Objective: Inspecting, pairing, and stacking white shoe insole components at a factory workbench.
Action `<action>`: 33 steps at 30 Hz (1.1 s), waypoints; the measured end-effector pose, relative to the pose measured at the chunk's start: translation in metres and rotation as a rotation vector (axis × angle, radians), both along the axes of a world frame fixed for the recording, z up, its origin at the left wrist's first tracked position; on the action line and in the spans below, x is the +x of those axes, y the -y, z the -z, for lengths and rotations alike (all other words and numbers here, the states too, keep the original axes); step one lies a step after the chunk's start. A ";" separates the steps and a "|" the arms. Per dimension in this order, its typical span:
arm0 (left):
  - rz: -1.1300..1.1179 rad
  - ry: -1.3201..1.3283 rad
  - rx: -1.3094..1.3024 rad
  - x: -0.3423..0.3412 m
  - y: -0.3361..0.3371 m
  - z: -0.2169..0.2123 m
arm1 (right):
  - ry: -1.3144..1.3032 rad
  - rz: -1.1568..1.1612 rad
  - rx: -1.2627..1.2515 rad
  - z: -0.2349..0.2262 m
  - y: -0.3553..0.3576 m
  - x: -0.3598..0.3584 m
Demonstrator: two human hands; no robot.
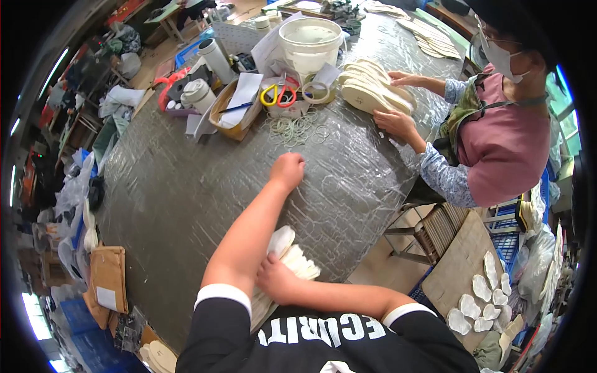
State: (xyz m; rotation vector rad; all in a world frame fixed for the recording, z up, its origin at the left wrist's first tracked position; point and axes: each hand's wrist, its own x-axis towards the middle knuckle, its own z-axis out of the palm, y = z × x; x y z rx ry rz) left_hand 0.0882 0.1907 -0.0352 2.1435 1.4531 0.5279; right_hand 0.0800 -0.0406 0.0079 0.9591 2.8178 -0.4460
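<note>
My left hand (pixel 288 171) is closed with its fingertips together, over the table just below a loose pile of pale green rubber bands (pixel 298 129). Whatever it may hold is too small to make out. Close to my body, my right hand (pixel 277 281) is wrapped over a stack of cream insoles (pixel 298 262), and my left forearm passes beside it. The stack's near end is partly hidden by my arms. Across the table's right side, a masked person's hands (pixel 398 124) hold a larger bundle of cream insoles (pixel 370 90).
Behind the rubber bands stand a white bucket (pixel 311 43), yellow-and-red-handled scissors (pixel 280 94), a tape roll (pixel 316 93), a basket (pixel 239 127) with paper and pen, and a lidded cup (pixel 198 94). More insoles (pixel 429 37) lie at the far right. A board (pixel 457 267) with pale cut pieces leans low right.
</note>
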 end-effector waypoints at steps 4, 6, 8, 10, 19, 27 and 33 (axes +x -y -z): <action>-0.010 -0.042 0.127 0.054 -0.035 0.027 | -0.828 0.341 0.056 0.020 0.005 -0.004; 0.013 -0.178 0.174 0.064 -0.044 0.035 | -0.860 0.414 -0.413 0.009 0.003 0.007; 0.046 -0.251 0.166 0.070 -0.046 0.036 | -0.918 0.458 -0.504 0.008 -0.002 0.014; 0.051 -0.158 0.136 0.052 -0.047 0.043 | -0.412 0.074 -0.224 0.006 -0.005 0.007; -0.275 0.803 -0.451 -0.113 0.061 -0.015 | -0.179 -0.027 0.146 -0.003 -0.011 0.017; 0.076 0.207 -0.090 -0.068 0.054 0.007 | -0.167 -0.060 0.152 0.006 0.015 0.007; 0.077 0.147 0.089 0.024 0.000 0.034 | -0.267 0.004 0.097 0.010 0.025 0.002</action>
